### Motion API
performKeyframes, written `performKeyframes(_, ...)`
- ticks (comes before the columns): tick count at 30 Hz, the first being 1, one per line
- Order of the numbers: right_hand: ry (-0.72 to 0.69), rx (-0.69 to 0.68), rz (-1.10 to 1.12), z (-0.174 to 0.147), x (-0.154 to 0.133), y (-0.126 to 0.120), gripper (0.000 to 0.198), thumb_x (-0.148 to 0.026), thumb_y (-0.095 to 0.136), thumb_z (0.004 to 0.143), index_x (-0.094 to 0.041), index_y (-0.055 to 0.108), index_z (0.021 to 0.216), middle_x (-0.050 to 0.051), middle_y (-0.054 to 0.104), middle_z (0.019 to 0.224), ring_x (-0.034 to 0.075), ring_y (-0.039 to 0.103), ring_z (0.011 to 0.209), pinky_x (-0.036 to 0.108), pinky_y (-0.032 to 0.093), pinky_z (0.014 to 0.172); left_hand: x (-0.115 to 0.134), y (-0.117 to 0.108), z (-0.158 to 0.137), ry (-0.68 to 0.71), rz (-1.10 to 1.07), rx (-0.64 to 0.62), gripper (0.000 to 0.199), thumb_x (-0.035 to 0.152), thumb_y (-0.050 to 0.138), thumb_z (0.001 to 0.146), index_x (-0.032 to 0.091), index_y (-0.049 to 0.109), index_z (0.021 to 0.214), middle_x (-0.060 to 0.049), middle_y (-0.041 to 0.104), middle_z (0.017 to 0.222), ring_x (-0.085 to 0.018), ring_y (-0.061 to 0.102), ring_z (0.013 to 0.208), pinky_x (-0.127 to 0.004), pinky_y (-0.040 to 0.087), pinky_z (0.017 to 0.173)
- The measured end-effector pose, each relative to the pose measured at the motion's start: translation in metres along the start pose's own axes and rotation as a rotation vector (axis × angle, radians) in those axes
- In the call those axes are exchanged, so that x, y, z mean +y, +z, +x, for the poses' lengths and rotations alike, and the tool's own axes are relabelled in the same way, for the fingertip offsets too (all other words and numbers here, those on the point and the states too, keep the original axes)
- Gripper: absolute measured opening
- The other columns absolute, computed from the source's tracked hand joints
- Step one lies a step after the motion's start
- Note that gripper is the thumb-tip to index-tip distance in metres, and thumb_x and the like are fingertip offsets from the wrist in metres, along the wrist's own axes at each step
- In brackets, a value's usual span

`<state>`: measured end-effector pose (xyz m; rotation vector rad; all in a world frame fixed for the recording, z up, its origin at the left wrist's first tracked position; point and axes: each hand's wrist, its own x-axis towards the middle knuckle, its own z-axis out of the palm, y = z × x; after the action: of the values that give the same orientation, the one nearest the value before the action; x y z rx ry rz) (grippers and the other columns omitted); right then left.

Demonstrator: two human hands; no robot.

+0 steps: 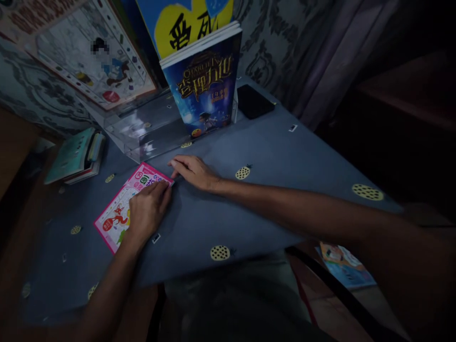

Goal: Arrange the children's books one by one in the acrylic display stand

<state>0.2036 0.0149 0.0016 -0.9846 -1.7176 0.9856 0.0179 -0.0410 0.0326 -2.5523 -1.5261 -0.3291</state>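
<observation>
A thin pink-bordered book [116,213] with a red fox on its cover lies flat and askew on the table. My left hand [147,206] rests over its right-hand edge, fingers bent and close together on the cover, the thumb along the side. The hand hides part of the cover. Just past the book's upper right corner is my right hand [195,172], palm down above the cloth, its thumb and forefinger a little apart and pointing left. Nothing shows in it. Whether its fingertips touch the book's corner I cannot tell.
Behind my hands, a clear acrylic stand [131,137] bears a blue book [204,90] with gold lettering and larger books. A dark flat device [254,101] lies right of it. Stacked books [73,156] sit at the left. The grey tablecloth [263,213] has pineapple prints.
</observation>
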Motion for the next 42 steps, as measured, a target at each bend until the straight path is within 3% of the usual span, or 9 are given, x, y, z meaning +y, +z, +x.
performKeyframes(8,0.0,-0.001,0.038,0.0,0.001,0.001,0.03,-0.025,0.046,0.105,-0.016,0.071,0.091,0.002,0.074,0.08,0.014,0.067,0.081,0.027,0.047,0.08,-0.003,0.001,0.0,0.021,-0.053,0.061,0.035,0.038,0.046,0.104,0.022,0.077,0.105,-0.005,0.081,0.108,-0.023,0.077,0.091,-0.031,0.055,0.072)
performKeyframes(21,-0.053,-0.023,0.028,-0.003,0.0,0.001,0.036,-0.029,0.043,0.105,-0.014,0.072,0.09,0.003,0.074,0.081,0.016,0.067,0.084,0.028,0.046,0.083,0.003,0.0,-0.001,0.034,0.035,0.003,0.028,0.032,0.051,0.101,0.022,0.078,0.104,-0.007,0.078,0.115,-0.023,0.077,0.093,-0.03,0.057,0.069)
performKeyframes(24,-0.104,-0.096,-0.122,-0.005,0.0,0.002,0.037,-0.027,0.042,0.105,-0.015,0.071,0.083,0.003,0.072,0.078,0.016,0.064,0.078,0.029,0.043,0.077,0.003,0.001,-0.001,0.039,0.041,0.002,0.028,0.032,0.051,0.101,0.021,0.077,0.106,-0.008,0.078,0.114,-0.024,0.077,0.094,-0.031,0.058,0.071)
performKeyframes(27,-0.207,-0.175,-0.362,-0.008,0.0,0.004,0.024,-0.021,0.051,0.101,-0.016,0.073,0.092,0.003,0.071,0.081,0.017,0.061,0.08,0.031,0.041,0.081,0.001,0.001,-0.002,0.035,0.013,-0.021,0.031,0.033,0.049,0.101,0.02,0.076,0.11,-0.01,0.077,0.116,-0.025,0.076,0.095,-0.034,0.06,0.074)
performKeyframes(30,-0.313,-0.246,-0.491,-0.013,0.002,0.005,0.015,-0.019,0.06,0.097,-0.018,0.073,0.104,0.005,0.074,0.092,0.02,0.062,0.089,0.036,0.04,0.09,-0.007,-0.005,-0.006,0.055,-0.108,-0.062,0.035,0.036,0.047,0.103,0.02,0.074,0.118,-0.01,0.075,0.124,-0.025,0.075,0.104,-0.037,0.061,0.087)
performKeyframes(34,-0.435,-0.338,-0.605,-0.016,0.006,0.004,0.012,-0.019,0.068,0.093,-0.018,0.073,0.104,0.007,0.073,0.098,0.024,0.061,0.096,0.039,0.041,0.091,-0.027,-0.02,-0.022,0.019,-0.255,-0.165,0.041,0.043,0.045,0.104,0.022,0.071,0.126,-0.009,0.07,0.135,-0.025,0.068,0.121,-0.042,0.056,0.104)
performKeyframes(38,-0.497,-0.341,-0.675,-0.013,0.01,0.005,0.013,-0.021,0.06,0.099,-0.02,0.073,0.102,0.007,0.072,0.097,0.022,0.058,0.092,0.036,0.042,0.085,-0.048,-0.028,-0.05,-0.049,-0.213,-0.187,0.046,0.047,0.041,0.104,0.021,0.069,0.13,-0.011,0.068,0.138,-0.028,0.065,0.127,-0.048,0.054,0.107)
performKeyframes(42,-0.543,-0.38,-0.767,0.003,0.012,0.008,0.019,-0.02,0.054,0.102,-0.019,0.073,0.102,0.008,0.072,0.098,0.022,0.057,0.091,0.034,0.04,0.081,-0.053,-0.027,-0.068,-0.065,-0.124,-0.205,0.046,0.044,0.043,0.103,0.02,0.067,0.134,-0.013,0.067,0.139,-0.029,0.065,0.127,-0.048,0.057,0.103)
